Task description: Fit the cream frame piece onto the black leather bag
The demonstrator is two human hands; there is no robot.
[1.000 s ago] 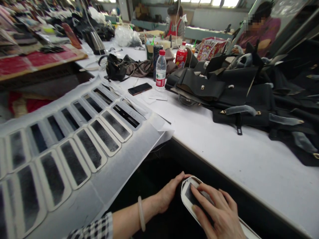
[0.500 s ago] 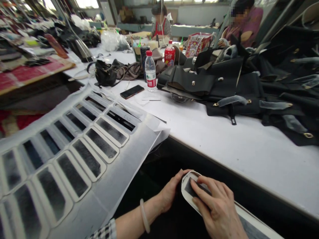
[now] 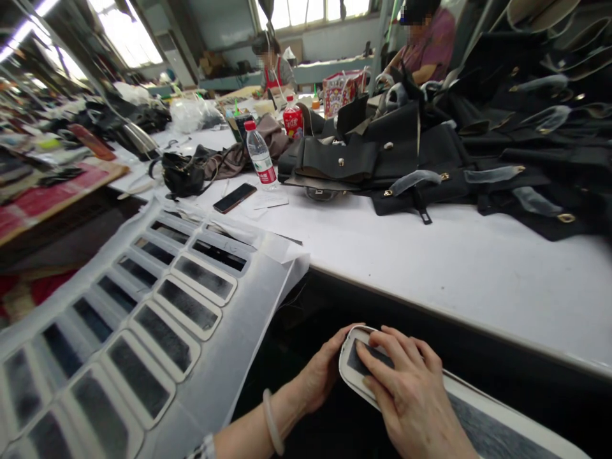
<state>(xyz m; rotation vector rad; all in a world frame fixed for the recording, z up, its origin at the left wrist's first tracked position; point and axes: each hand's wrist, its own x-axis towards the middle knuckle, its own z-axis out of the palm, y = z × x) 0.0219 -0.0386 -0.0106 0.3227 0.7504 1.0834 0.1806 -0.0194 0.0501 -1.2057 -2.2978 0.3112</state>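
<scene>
A long piece with a cream border and a dark grey centre (image 3: 497,424) reaches from the middle bottom to the lower right corner. Its rounded end lies between my hands. My left hand (image 3: 322,373) grips the far left edge of that end, with the fingers partly hidden behind it. Pressed on top, my right hand (image 3: 408,382) has its fingertips on the dark centre near the rounded end. To the left, a pale sheet (image 3: 239,319) bears several cream-bordered pieces (image 3: 189,306) with dark centres.
On the white table (image 3: 363,248) are a phone (image 3: 235,197), a water bottle (image 3: 261,156), a red bottle (image 3: 292,120) and black bags (image 3: 401,159). Two people (image 3: 277,73) (image 3: 430,48) sit farther back. A dark gap lies below the table edge.
The view has tilted and shifted, so the table items appear farther left. Both hands stay on the bordered piece, and more of its length shows at the lower right.
</scene>
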